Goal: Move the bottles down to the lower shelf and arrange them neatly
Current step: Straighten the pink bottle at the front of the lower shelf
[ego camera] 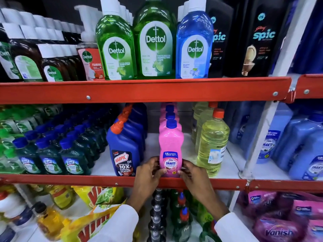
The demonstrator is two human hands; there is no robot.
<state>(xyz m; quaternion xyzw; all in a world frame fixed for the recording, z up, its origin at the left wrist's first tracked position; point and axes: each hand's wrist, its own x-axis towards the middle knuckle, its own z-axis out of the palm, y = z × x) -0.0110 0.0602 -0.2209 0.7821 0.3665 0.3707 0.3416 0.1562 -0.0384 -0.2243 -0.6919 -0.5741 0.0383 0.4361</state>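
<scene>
Our left hand (150,173) and right hand (193,175) both hold the pink bottle (171,151) low down. It stands upright at the front edge of the middle shelf (201,184), between the blue bottle (123,145) and the yellow bottle (212,144).

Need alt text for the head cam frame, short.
Both bare hands, left hand and right hand, grip the base of an upright pink plastic bottle with a blue cap at the middle shelf's red front rail, between a blue Harpic bottle and a yellow liquid bottle.
</scene>
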